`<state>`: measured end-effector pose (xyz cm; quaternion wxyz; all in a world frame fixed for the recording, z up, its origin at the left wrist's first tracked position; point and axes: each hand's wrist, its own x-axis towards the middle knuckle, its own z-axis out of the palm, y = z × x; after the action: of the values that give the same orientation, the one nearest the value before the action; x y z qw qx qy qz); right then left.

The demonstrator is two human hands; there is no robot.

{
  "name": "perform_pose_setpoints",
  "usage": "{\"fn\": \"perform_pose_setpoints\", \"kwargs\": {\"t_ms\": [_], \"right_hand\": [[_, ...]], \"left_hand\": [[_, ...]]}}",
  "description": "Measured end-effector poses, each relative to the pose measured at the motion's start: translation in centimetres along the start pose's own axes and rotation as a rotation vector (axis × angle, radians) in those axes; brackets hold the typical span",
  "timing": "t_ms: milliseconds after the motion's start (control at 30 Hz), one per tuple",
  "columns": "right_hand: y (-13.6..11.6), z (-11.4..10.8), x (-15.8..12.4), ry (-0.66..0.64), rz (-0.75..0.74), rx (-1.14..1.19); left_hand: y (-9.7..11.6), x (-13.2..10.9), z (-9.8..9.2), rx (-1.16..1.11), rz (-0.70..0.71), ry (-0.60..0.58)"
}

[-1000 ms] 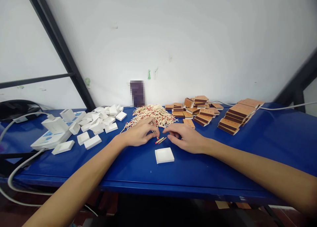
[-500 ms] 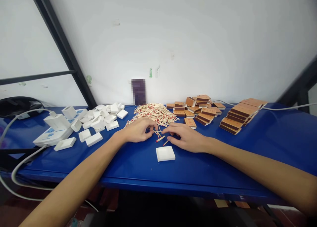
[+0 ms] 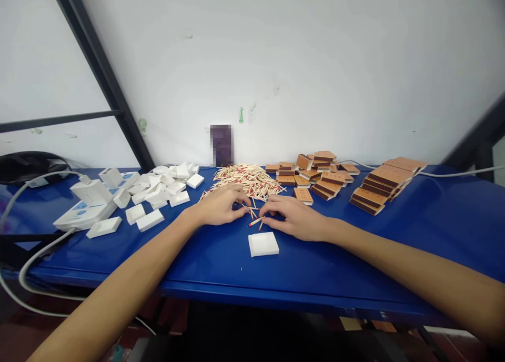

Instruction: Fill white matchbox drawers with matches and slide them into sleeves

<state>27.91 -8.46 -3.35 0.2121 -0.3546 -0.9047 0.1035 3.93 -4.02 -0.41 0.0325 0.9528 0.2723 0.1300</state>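
My left hand is at the front of a heap of red-tipped matches. Its thumb and forefinger close on the ends of a few matches, partly hidden by the fingers. Opposite it, my right hand has thumb and forefinger nearly together around a match with its red head down. Another loose match lies at a slant between the hands. Just in front of them sits a white matchbox tray on the blue table.
White matchbox trays are piled at the left, beside a white power strip with plugs and cables. Orange-brown matchbox sleeves lie behind my right hand. More sleeves are stacked farther right. A wall rises behind.
My right thumb and forefinger have drawn closer together around a match, which now stands steeper. My left fingers have shifted slightly at the match ends. The tray stays put.
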Motion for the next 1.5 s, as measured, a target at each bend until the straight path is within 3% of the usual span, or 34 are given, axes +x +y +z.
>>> {"fn": "perform_pose_setpoints", "kwargs": {"t_ms": [333,500,767,1067,1200,1300,1400,1500], "right_hand": [[-0.1,0.4,0.3,0.124,0.002,0.029],[0.2,0.7,0.3,0.278,-0.004,0.067],[-1.0,0.0,0.2,0.491,-0.167,0.257],[-2.1,-0.2,-0.3,0.493,-0.184,0.304],[-2.1,0.0,-0.3,0.576,-0.164,0.224],[-1.4,0.1,-0.4,0.524,-0.088,0.136],[-0.6,0.2,-0.4,0.337,-0.116,0.026],[-0.4,0.2,-0.3,0.165,-0.182,-0.091]], "left_hand": [[0.0,0.1,0.1,-0.064,0.020,0.045],[0.2,0.2,0.2,-0.268,0.025,0.042],[2.1,0.7,0.1,-0.546,0.048,0.064],[2.6,1.0,0.6,-0.787,0.020,0.097],[2.9,1.0,0.4,-0.728,-0.043,0.139],[3.3,0.6,-1.0,-0.489,-0.037,0.160],[4.8,-0.5,-3.3,-0.233,0.054,0.130],[8.3,-3.2,-5.0,-0.414,0.052,0.109]]}}
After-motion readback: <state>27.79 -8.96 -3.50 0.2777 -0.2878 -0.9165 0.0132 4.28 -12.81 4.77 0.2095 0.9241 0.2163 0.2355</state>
